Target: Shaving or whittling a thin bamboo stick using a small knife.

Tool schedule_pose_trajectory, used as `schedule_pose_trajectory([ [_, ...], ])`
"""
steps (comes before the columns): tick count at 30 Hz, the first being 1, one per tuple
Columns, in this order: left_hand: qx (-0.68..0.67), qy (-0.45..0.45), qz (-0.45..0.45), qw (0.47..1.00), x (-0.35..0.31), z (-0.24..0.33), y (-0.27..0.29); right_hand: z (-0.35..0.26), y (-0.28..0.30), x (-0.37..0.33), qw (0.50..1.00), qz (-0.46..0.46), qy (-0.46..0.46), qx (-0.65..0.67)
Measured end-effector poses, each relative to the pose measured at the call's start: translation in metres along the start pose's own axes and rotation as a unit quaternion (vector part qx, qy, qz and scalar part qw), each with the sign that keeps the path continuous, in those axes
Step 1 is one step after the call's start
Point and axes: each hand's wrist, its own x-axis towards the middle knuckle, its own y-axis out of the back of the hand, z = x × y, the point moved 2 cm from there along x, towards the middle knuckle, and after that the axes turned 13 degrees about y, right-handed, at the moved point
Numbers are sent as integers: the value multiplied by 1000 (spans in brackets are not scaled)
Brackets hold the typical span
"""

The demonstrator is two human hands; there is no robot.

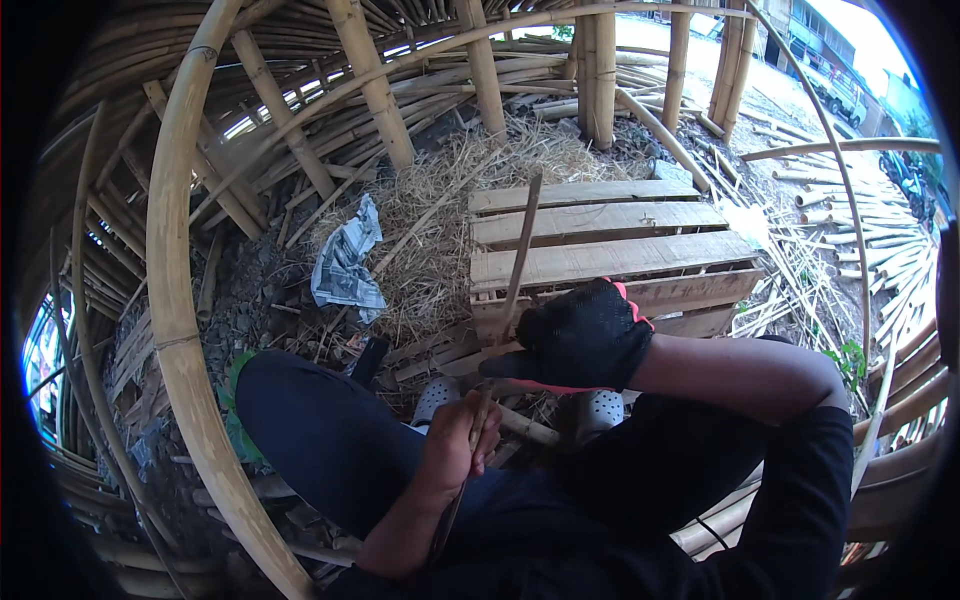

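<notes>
My bare left hand [460, 440] is closed round a thin bamboo strip [522, 245], low between my knees. The strip slants up and away past my right hand, and its lower end runs back along my left forearm. My right hand [590, 335], in a black glove with red edging, is closed beside the strip, its thumb side toward the left hand. What sits inside its fingers is hidden. A pale flat piece [475, 360] shows just left of the glove; I cannot tell whether it is a blade or wood.
A slatted wooden crate [610, 255] stands in front of me. Left of it are straw [430, 230] and crumpled newspaper [347, 262]. A dark handle-like object [370, 360] is by my left knee. Bamboo poles [175, 250] surround me; cut bamboo lengths [880, 240] lie right.
</notes>
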Motion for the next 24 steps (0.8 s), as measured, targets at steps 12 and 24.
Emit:
schedule_pose_trajectory([
  [12, 2, -11, -2, 1000, 7, 0, -7, 9, -18, 8, 974, 214, 66, -43],
  [24, -14, 26, -75, 997, -10, 0, -10, 185, 25, 1, 916, 112, -352, -156],
])
